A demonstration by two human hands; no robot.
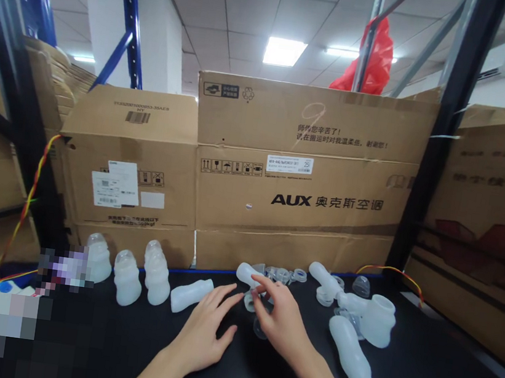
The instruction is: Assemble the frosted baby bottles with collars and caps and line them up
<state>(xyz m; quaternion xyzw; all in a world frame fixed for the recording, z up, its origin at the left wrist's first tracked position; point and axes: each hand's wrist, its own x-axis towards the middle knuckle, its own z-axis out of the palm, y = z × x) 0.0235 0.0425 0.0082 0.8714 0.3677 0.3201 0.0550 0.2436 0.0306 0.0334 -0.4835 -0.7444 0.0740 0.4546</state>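
Note:
My left hand [208, 332] is open over the black tabletop, fingers spread. Its back partly covers the end of a wavy, translucent white bottle [189, 295] lying on its side. My right hand [282, 320] reaches in from the right with its fingers apart. Its fingertips are by a second white bottle [246, 273] and a small clear ring [249, 302]; whether they touch cannot be made out. A dark clear dome-shaped piece [261, 328] is partly hidden under this hand. Behind it lies a cluster of clear rings [282, 275].
Three white bottles with clear caps [128, 278] stand at the left. More white bottles [354, 357] lie at the right, beside a wide white piece [379, 320] and a dark clear cap [361, 286]. Cardboard [299, 189] walls the back; rack posts [446, 134] flank it. A twisted wire [30, 203] hangs left.

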